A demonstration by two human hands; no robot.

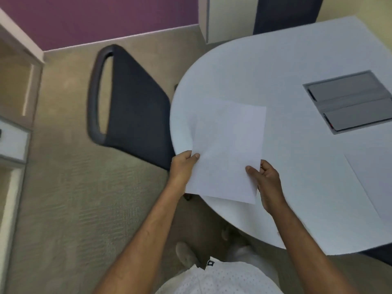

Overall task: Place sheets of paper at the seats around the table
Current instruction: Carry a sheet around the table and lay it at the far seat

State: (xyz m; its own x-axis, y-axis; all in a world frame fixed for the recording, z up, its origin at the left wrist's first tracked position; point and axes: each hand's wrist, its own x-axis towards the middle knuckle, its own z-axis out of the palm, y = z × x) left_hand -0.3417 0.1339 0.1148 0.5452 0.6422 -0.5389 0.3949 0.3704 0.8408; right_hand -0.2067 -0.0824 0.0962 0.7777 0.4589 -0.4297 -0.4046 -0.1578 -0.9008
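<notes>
Both hands hold a white sheet of paper [228,149] over the near left edge of the round worktop [265,66]. The left hand [183,166] pinches its left edge, the right hand [266,179] its right edge. Another sheet [371,179] lies at the right. A dark chair [131,102] stands at the left.
</notes>
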